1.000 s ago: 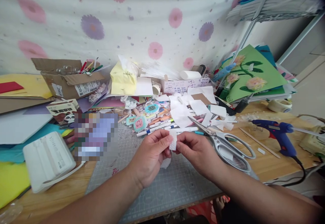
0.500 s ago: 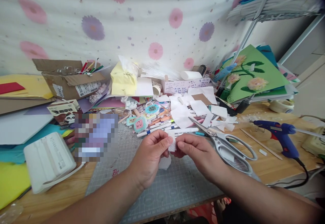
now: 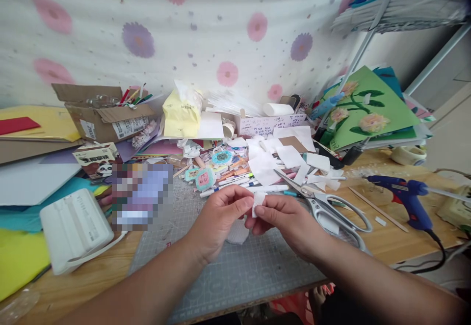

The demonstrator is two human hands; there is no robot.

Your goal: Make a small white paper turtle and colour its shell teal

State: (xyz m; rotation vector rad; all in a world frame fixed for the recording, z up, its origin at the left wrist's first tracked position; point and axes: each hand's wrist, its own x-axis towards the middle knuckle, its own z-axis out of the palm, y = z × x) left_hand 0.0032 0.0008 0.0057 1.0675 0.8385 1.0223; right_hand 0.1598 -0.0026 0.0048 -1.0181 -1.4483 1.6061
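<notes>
Forearms reach over the gridded grey cutting mat (image 3: 235, 271), where the left hand (image 3: 217, 219) and right hand (image 3: 285, 219) meet, fingertips pinching one small white textured scrap (image 3: 258, 202) between them. Just right lie steel scissors (image 3: 327, 209); farther right, a blue glue gun (image 3: 403, 195). Compared with a second ago, the scrap sits slightly further right and tilted, hands closer together.

"What's the surface on my feed?"
"Wooden table (image 3: 397, 239), grey cutting mat (image 3: 239, 271) near the middle. Scissors (image 3: 324, 204) and blue glue gun (image 3: 403, 192) on the right, white box (image 3: 75, 227) left, paper scraps (image 3: 279, 160) and pens (image 3: 235, 182) far side."
</notes>
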